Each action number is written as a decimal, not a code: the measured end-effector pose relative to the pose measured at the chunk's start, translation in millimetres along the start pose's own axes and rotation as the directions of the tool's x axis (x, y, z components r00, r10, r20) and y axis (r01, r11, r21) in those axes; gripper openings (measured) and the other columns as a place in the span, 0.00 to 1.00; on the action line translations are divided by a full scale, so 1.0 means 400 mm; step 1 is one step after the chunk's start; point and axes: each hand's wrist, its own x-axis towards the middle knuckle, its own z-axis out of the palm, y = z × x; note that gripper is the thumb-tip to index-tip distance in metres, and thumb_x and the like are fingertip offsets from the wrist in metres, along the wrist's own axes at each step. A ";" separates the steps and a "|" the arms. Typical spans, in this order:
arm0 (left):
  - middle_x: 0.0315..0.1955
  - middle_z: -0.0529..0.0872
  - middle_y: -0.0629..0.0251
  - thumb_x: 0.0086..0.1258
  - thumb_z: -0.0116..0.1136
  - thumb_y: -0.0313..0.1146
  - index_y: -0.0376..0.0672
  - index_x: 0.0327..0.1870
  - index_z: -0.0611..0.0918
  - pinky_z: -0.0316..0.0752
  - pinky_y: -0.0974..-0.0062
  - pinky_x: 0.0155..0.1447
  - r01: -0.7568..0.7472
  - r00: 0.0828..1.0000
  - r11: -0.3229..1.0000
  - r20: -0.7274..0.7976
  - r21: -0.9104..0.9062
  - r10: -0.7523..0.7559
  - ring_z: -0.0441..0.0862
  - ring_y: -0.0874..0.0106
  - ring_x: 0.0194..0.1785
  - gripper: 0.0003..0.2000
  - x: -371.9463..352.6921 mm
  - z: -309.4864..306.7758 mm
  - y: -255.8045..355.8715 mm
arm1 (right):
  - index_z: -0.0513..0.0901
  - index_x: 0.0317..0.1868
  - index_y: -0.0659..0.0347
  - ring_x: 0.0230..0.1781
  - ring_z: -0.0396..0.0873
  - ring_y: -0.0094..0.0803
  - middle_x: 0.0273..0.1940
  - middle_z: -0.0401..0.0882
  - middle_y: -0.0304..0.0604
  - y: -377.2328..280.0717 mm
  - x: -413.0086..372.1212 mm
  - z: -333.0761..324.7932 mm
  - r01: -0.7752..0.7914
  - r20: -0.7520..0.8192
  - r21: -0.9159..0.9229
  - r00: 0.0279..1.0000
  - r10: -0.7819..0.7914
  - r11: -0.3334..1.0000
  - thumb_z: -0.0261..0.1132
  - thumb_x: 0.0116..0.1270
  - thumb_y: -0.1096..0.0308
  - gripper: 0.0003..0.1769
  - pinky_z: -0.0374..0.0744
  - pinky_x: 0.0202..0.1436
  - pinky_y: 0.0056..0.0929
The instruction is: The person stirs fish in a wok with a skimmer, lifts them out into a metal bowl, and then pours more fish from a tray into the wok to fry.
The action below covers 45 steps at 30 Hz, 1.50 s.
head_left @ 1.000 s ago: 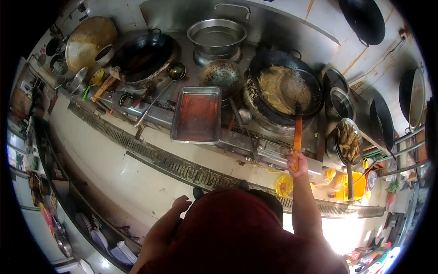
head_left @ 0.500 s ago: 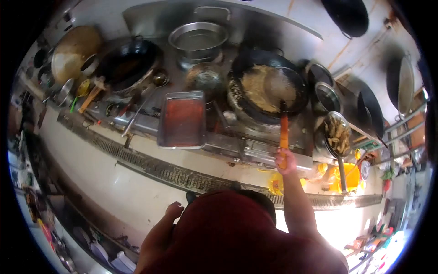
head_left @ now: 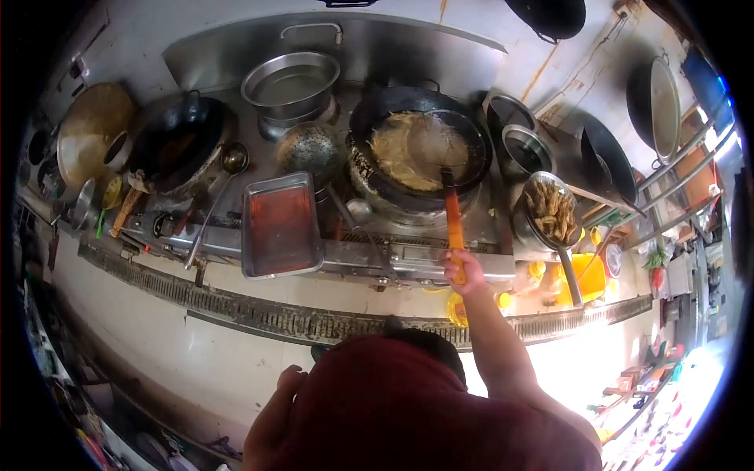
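My right hand [head_left: 465,271] is wrapped round the orange handle [head_left: 453,212] of a wire skimmer [head_left: 438,144]. The skimmer's round mesh head lies inside a large black wok [head_left: 367,118], on the right side of its bubbling contents. Pale, frothy food [head_left: 397,149] fills the wok's left part, and I cannot make out its kind. My left hand [head_left: 290,381] hangs low beside my body, away from the stove, with its fingers mostly hidden. To the wok's right, a long-handled strainer [head_left: 567,231] full of browned fried pieces [head_left: 552,208] rests over a pot.
A metal tray [head_left: 281,263] with reddish liquid sits left of the wok at the counter's front. Behind it are a perforated ladle [head_left: 309,149] and a water basin [head_left: 290,82]. Another wok [head_left: 177,145] and a ladle [head_left: 214,204] lie further left. A drain grate [head_left: 314,322] crosses the floor.
The view has turned, so the stove and its contents appear further left. My right hand keeps its hold on the skimmer, whose head stays in the wok. My left hand remains low.
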 end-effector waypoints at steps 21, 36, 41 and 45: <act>0.47 0.79 0.56 0.56 0.55 0.44 0.42 0.46 0.78 0.70 0.67 0.56 -0.078 0.997 0.996 -0.003 0.051 0.078 0.75 0.60 0.52 0.19 -0.017 -0.015 0.018 | 0.69 0.42 0.59 0.23 0.65 0.23 0.33 0.70 0.41 -0.002 0.002 -0.006 -0.036 0.055 -0.010 0.998 0.036 0.999 0.53 0.62 0.70 0.09 0.67 0.22 0.19; 0.43 0.81 0.54 0.55 0.55 0.43 0.42 0.46 0.78 0.71 0.66 0.54 0.108 0.992 0.987 -0.058 -0.119 -0.116 0.77 0.58 0.50 0.19 -0.017 0.001 0.004 | 0.69 0.58 0.53 0.34 0.79 0.43 0.32 0.78 0.50 -0.247 0.095 0.267 -0.083 0.444 -0.770 0.642 -0.624 -0.633 0.54 0.55 0.72 0.26 0.77 0.37 0.33; 0.43 0.81 0.53 0.55 0.55 0.43 0.42 0.46 0.78 0.71 0.66 0.55 0.151 0.982 0.960 -0.077 -0.235 -0.173 0.76 0.58 0.50 0.20 -0.047 0.013 0.026 | 0.57 0.66 0.48 0.45 0.76 0.48 0.50 0.71 0.54 -0.273 0.069 0.378 -0.432 0.239 -0.450 0.785 -0.572 -0.782 0.52 0.58 0.72 0.33 0.75 0.47 0.41; 0.44 0.80 0.53 0.55 0.54 0.44 0.43 0.46 0.78 0.70 0.66 0.55 0.165 0.977 0.943 -0.086 -0.289 -0.197 0.76 0.58 0.51 0.20 -0.058 0.056 -0.011 | 0.58 0.66 0.49 0.45 0.76 0.48 0.50 0.70 0.56 -0.278 0.088 0.389 -0.432 0.230 -0.383 0.812 -0.537 -0.817 0.49 0.60 0.74 0.31 0.76 0.47 0.39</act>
